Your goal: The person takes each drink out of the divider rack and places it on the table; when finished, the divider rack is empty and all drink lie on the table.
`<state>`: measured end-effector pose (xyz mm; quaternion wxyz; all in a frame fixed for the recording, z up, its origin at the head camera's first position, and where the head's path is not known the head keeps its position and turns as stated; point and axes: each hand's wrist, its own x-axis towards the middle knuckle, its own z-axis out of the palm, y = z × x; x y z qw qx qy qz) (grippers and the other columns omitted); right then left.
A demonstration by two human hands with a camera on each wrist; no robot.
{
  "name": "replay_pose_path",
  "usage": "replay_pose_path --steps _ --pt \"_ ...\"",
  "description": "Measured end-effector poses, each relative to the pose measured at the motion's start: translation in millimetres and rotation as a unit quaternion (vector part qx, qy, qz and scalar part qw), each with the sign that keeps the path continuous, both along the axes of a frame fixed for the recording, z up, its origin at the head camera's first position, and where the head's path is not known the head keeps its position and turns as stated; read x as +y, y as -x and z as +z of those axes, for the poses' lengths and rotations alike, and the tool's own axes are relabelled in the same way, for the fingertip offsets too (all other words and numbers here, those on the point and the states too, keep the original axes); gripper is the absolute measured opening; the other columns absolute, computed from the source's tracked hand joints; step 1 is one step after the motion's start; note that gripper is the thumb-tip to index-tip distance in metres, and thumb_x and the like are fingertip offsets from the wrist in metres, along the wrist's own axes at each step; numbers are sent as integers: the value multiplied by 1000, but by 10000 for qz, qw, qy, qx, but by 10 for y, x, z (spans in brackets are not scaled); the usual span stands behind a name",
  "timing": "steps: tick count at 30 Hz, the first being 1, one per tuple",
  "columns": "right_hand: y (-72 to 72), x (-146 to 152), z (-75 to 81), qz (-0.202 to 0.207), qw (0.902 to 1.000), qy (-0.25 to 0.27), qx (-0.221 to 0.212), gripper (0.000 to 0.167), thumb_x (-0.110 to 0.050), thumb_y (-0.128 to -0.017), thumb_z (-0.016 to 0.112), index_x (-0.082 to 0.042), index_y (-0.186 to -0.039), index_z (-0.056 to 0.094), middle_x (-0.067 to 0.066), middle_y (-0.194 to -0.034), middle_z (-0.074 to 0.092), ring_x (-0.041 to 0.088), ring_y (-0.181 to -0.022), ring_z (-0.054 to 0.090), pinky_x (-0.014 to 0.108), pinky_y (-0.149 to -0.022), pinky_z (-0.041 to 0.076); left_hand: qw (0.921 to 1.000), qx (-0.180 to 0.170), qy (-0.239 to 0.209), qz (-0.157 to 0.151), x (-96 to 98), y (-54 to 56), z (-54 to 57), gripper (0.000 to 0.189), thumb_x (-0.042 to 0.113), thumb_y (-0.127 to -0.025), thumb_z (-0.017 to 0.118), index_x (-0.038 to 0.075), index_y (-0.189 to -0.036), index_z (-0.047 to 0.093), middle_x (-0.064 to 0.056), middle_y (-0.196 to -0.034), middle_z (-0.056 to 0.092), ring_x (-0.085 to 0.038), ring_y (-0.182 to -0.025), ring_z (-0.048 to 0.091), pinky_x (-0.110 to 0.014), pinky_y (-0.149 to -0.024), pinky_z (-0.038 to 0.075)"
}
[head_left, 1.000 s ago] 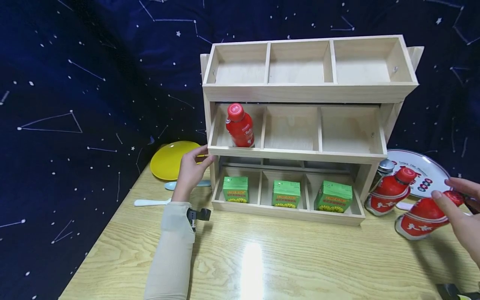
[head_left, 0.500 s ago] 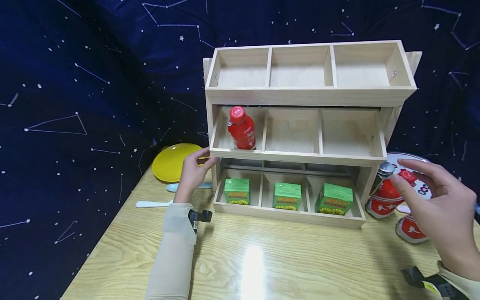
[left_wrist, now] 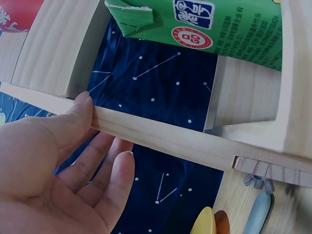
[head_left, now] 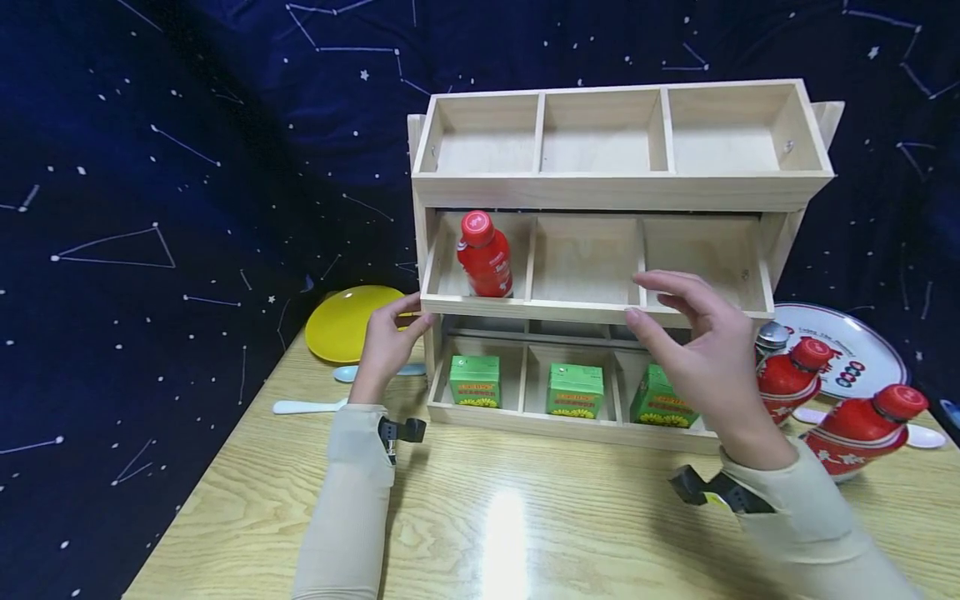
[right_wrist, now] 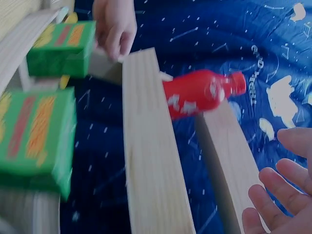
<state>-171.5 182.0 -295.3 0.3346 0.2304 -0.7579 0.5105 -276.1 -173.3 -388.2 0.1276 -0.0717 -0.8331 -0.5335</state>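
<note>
A three-tier wooden rack (head_left: 622, 190) stands on the table, each tier split into three compartments. My left hand (head_left: 386, 346) grips its left side upright, thumb on one face and fingers on the other, as the left wrist view (left_wrist: 58, 165) shows. My right hand (head_left: 705, 358) holds nothing; its fingers are parted in front of the middle tier's right part. One red bottle (head_left: 486, 257) stands in the middle tier's left compartment. Green drink cartons (head_left: 475, 382) sit in the bottom tier, one per compartment; my right hand partly covers the right carton (head_left: 660, 400).
Two red bottles (head_left: 858, 433) stand right of the rack, near a metal-capped shaker (head_left: 772, 336), a white printed plate (head_left: 877, 350) and a white spoon (head_left: 926, 437). At left lie a yellow plate (head_left: 341, 325), a blue spoon (head_left: 347, 373) and a white utensil handle (head_left: 307, 407).
My right hand has moved left from the bottles at right to the front of the rack, uncovering those bottles. The left hand stays on the upright.
</note>
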Motion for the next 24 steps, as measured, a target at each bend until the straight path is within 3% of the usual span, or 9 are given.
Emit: replay_pose_path --steps 8,17,24 --pt "211 -528 144 756 9970 123 142 40 10 -80 76 3 -119 67 10 -119 66 20 -113 58 29 -98 47 10000 14 0 -34 -4 6 -5 44 24 -94 70 15 -136 61 -7 -125 63 -28 -109 62 -39 -90 55" --pt "443 -961 322 874 9957 -309 65 46 -7 -83 80 -6 -127 64 2 -123 64 18 -114 57 41 -98 47 10000 -19 26 0 -3 9 -1 44 25 -94 70 16 -136 61 -7 -125 63 -27 -110 61 -40 -90 55" --pt "613 -1226 369 947 9938 -578 34 54 -7 -86 77 -6 -136 56 4 -129 61 15 -116 56 38 -95 50 10000 4 13 -13 -4 -3 3 44 24 -94 70 15 -136 61 -8 -125 63 -28 -109 61 -40 -89 55"
